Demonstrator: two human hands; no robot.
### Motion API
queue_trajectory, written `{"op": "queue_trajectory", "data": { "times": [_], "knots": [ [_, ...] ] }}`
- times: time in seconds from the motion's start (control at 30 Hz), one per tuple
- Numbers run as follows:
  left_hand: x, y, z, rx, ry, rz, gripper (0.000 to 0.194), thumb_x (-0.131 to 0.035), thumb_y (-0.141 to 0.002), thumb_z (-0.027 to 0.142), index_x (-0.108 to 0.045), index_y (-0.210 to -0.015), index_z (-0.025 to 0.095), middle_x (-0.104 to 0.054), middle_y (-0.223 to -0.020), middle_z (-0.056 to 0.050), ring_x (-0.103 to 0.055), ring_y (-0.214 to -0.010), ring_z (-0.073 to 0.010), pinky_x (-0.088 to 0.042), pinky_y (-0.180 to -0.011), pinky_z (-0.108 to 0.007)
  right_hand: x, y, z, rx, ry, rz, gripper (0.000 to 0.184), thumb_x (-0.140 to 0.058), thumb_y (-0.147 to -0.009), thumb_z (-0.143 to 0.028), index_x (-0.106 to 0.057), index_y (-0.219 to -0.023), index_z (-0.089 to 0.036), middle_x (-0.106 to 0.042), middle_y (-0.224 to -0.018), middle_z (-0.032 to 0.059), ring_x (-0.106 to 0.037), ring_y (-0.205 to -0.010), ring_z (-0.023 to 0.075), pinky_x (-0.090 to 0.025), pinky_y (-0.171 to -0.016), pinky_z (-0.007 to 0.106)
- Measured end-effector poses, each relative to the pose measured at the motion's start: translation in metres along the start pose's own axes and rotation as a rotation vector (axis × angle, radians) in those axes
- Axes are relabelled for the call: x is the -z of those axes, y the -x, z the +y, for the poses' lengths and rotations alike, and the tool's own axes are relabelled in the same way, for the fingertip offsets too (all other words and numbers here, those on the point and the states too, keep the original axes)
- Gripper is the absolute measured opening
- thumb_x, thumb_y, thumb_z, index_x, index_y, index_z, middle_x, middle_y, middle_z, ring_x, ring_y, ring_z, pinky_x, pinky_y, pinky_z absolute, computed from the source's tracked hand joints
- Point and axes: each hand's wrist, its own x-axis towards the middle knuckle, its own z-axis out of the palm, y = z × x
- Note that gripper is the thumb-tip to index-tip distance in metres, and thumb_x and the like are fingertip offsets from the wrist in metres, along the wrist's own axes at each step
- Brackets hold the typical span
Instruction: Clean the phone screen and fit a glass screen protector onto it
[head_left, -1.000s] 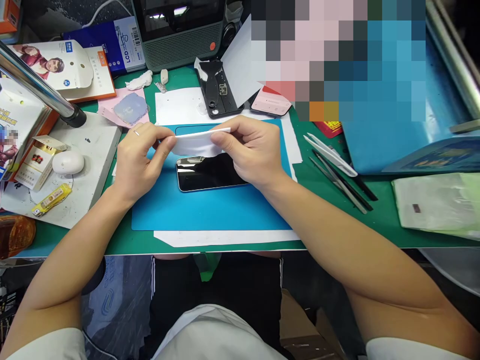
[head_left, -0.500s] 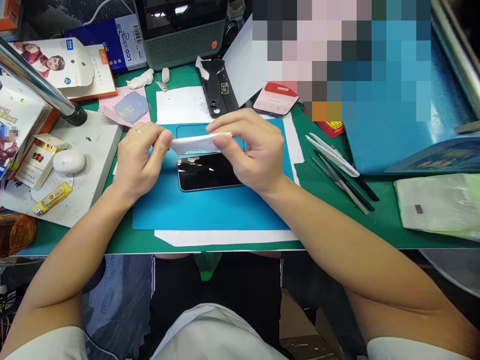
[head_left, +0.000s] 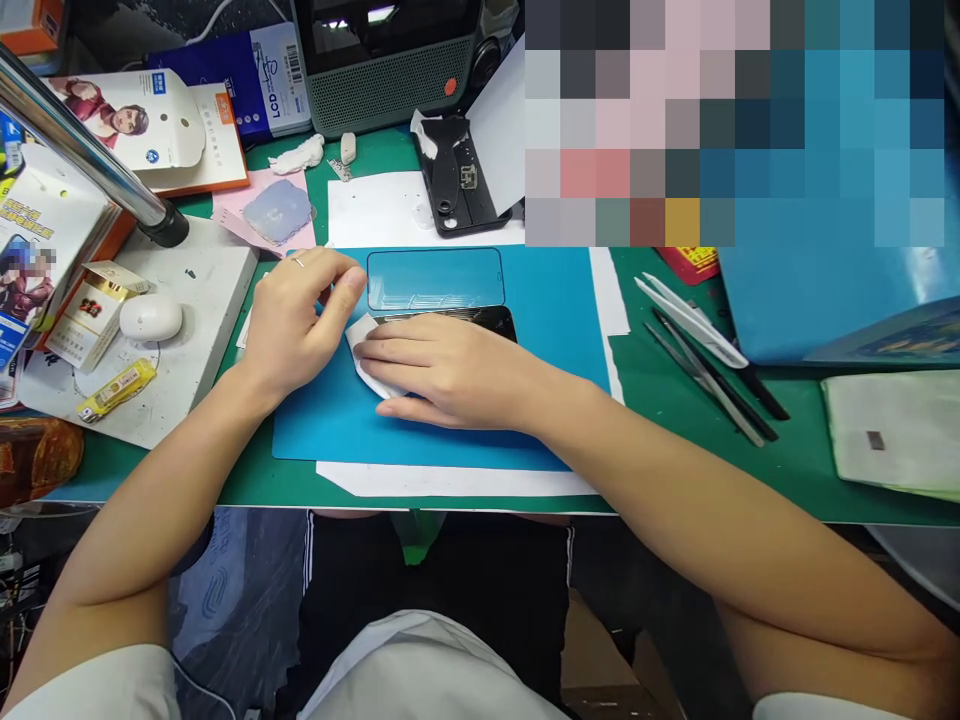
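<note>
A black phone lies screen up on the blue mat. My right hand lies flat over it, fingers stretched out, pressing a white cloth onto the phone's left end. My left hand rests at the phone's left end, fingers curled and thumb against the cloth's edge. A clear screen protector with a dark border lies on the mat just behind the phone.
Tweezers and thin tools lie right of the mat. A black phone back panel and white paper sit behind. At left are a white block with a white mouse-shaped object, boxes and a metal rod.
Both hands held the white cloth up above the phone; now the right hand has brought it down flat onto the screen, and the left hand has lowered beside it. The camera shifted slightly.
</note>
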Motion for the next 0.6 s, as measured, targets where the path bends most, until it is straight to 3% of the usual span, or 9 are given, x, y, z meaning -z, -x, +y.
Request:
{"op": "queue_trajectory", "data": {
  "times": [0.17,0.3,0.4,0.6],
  "knots": [
    [0.0,0.0,-0.001,-0.01,-0.003,-0.006,0.03,-0.047,-0.113,0.036,-0.068,-0.095,0.023,-0.074,-0.088,-0.003,-0.067,-0.082,-0.0192,-0.05,-0.08,-0.036,0.003,0.004,-0.002,-0.148,0.075,-0.116,0.046,-0.046,-0.118,-0.027,-0.063,-0.152,-0.001,-0.068,-0.157,0.0242,-0.064,-0.15,0.0339,-0.054,-0.121,0.056],
    [0.0,-0.001,-0.003,-0.008,-0.029,-0.016,0.031,-0.047,-0.114,0.037,-0.068,-0.097,0.023,-0.075,-0.088,-0.003,-0.066,-0.08,-0.0191,-0.05,-0.079,-0.036,0.001,0.008,-0.017,-0.194,0.116,-0.215,0.073,-0.05,-0.116,-0.049,-0.048,-0.163,0.008,-0.049,-0.17,0.0321,-0.049,-0.162,0.0434,-0.043,-0.13,0.066],
    [-0.001,-0.002,-0.006,-0.021,-0.054,0.006,0.032,-0.046,-0.114,0.037,-0.069,-0.096,0.022,-0.075,-0.089,-0.004,-0.066,-0.08,-0.0193,-0.05,-0.08,-0.036,-0.002,0.009,-0.036,-0.222,0.144,-0.271,0.094,-0.051,-0.112,-0.065,-0.041,-0.166,0.011,-0.037,-0.176,0.0349,-0.041,-0.166,0.047,-0.039,-0.133,0.068],
    [-0.004,-0.002,-0.01,-0.011,-0.064,-0.001,0.034,-0.044,-0.114,0.037,-0.069,-0.097,0.022,-0.077,-0.091,-0.006,-0.069,-0.085,-0.0215,-0.05,-0.082,-0.038,0.008,0.007,-0.067,-0.203,0.274,-0.313,0.093,-0.049,-0.112,-0.066,-0.048,-0.161,0.013,-0.048,-0.169,0.0362,-0.053,-0.158,0.0469,-0.048,-0.129,0.061]
  ]
}}
